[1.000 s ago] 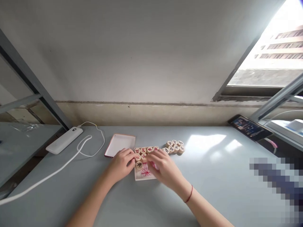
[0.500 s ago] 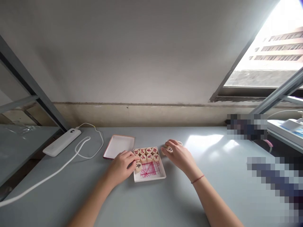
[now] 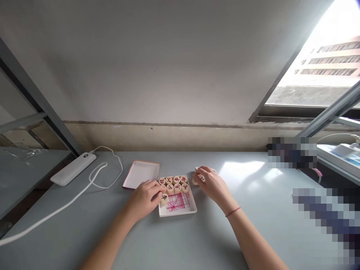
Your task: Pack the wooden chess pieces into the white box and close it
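A shallow white box holds two rows of round wooden xiangqi pieces with red characters. A piece with a dark character begins a third row, and red lines show on the bare part of the box floor. My left hand is curled over the box's left wall, its fingertips on a piece at that edge. Right of the box, my right hand closes thumb and fingers around a xiangqi piece. Several more pieces lie around and partly under those fingers.
Behind the box's left corner lies its lid, inside up. A white power bank with a white cable occupies the desk's left side. Metal posts flank the desk, and a wall stands behind. Blurred dark items are at the right.
My right hand has shifted slightly right, uncovering a piece beside its fingers. My left hand and the box look the same, with a slight camera movement.
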Available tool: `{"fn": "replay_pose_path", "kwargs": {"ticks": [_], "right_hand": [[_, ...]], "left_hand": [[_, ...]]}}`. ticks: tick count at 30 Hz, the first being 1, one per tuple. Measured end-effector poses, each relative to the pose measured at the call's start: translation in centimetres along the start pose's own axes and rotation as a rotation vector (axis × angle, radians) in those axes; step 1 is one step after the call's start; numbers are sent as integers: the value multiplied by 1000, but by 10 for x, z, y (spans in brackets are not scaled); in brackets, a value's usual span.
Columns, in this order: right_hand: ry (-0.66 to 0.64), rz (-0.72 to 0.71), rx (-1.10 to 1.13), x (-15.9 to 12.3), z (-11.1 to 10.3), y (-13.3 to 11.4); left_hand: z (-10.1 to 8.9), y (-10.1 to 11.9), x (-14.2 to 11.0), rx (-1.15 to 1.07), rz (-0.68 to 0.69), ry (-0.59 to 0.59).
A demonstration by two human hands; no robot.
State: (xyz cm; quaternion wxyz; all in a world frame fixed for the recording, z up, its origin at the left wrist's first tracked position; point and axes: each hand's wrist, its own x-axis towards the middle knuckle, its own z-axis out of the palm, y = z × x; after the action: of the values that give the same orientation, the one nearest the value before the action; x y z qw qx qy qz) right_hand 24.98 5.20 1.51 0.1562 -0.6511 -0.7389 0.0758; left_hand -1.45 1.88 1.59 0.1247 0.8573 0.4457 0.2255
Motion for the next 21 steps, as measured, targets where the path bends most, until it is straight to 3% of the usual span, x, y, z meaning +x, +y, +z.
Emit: {"fn": "replay_pose_path", "kwargs": {"ticks": [10,16,21], "right_hand": [[39,3,-59,3,-1,-6],[-7,-19,-89,6,3,-12],[-71,89,-178,22,-6,-18]], "left_hand": [[-1,1,1,1,-9,-22],[0,0,0,-9,-6,-19],[2,-1,0,-29,19,-2]]}}
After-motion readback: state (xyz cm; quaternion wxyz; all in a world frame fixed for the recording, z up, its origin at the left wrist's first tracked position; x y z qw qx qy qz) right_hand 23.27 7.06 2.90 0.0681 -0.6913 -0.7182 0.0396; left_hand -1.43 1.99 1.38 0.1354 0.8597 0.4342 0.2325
